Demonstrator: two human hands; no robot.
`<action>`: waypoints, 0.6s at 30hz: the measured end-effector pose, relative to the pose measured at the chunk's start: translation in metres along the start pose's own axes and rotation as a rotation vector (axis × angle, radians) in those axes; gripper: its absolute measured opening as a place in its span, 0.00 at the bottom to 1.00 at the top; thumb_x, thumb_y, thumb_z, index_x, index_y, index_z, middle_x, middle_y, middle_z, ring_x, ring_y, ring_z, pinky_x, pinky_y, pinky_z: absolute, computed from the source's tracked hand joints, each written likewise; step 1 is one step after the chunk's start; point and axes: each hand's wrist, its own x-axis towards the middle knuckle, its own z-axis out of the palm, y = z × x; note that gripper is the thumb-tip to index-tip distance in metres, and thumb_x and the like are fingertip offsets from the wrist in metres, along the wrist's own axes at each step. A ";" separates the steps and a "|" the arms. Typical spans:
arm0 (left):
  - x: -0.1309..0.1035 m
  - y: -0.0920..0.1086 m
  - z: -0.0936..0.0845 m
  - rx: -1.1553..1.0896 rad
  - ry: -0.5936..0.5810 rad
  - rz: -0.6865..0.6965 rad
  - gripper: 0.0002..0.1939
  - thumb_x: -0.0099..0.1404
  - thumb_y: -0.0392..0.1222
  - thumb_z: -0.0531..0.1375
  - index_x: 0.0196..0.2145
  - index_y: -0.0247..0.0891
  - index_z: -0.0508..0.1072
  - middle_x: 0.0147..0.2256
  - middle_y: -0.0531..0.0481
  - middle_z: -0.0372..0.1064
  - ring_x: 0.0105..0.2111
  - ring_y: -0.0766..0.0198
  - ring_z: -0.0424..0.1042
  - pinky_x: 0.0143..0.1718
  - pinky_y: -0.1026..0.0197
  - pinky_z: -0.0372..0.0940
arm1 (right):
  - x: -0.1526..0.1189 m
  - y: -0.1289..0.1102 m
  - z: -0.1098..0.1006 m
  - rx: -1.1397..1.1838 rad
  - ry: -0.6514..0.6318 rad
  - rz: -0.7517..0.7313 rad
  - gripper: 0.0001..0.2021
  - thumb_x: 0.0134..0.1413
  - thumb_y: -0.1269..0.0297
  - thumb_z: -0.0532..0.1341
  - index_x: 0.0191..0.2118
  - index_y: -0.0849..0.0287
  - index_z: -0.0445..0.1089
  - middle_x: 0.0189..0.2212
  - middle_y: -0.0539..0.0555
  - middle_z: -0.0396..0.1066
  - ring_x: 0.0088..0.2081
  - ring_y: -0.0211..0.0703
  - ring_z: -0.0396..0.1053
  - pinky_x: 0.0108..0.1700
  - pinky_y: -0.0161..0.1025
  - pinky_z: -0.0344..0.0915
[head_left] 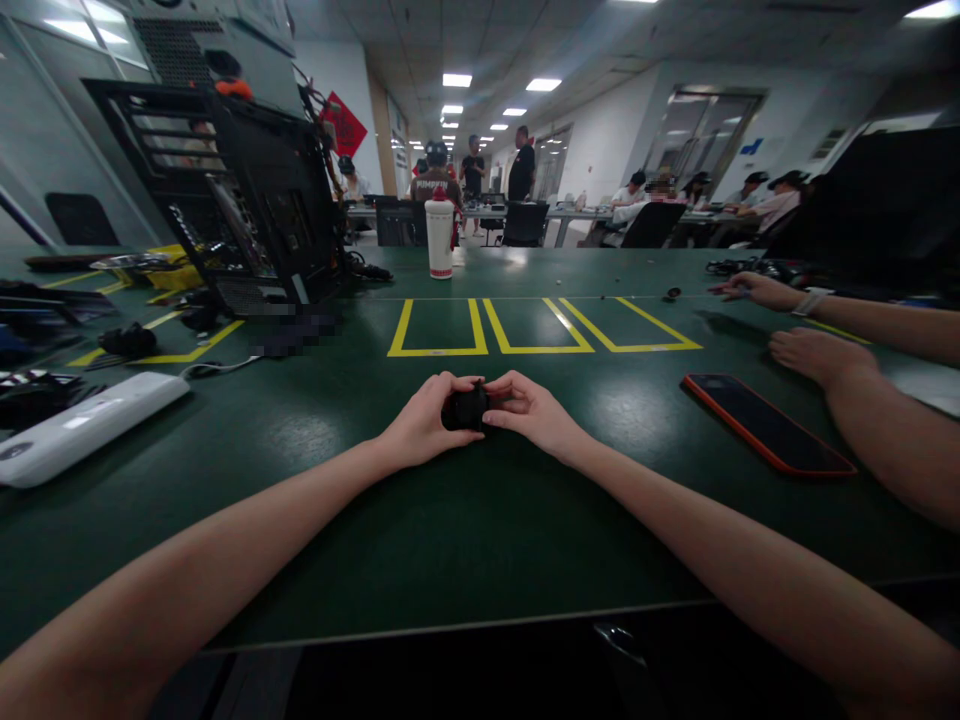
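A small black object point(468, 407) is held between my two hands over the green table point(480, 540), near the middle of the view. My left hand point(435, 420) grips it from the left, thumb below and fingers above. On its right side my right hand point(527, 408) closes thumb and fingertips on its edge. The part covered by my fingers is hidden. Three outlines of yellow tape point(439, 352) lie on the table beyond my hands.
A red-edged phone point(765, 422) and another person's hands point(817, 355) are at the right. A white power strip point(90, 425) lies left, with an open black computer case point(277, 210) behind. A white cup point(440, 238) stands at the back.
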 end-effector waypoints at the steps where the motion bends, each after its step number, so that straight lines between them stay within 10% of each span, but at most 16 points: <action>1: 0.000 0.000 0.000 0.001 -0.001 -0.002 0.25 0.50 0.40 0.64 0.43 0.39 0.58 0.52 0.42 0.59 0.48 0.54 0.63 0.47 0.48 0.58 | 0.000 0.000 0.000 0.000 -0.003 -0.003 0.15 0.42 0.68 0.64 0.38 0.56 0.63 0.38 0.51 0.66 0.39 0.40 0.69 0.44 0.45 0.66; 18: 0.000 -0.001 0.001 0.012 0.009 0.004 0.25 0.49 0.40 0.64 0.43 0.38 0.59 0.51 0.41 0.60 0.48 0.54 0.64 0.48 0.48 0.58 | 0.000 -0.001 0.001 0.022 0.004 -0.024 0.14 0.43 0.70 0.63 0.38 0.57 0.62 0.39 0.50 0.65 0.41 0.39 0.68 0.47 0.44 0.64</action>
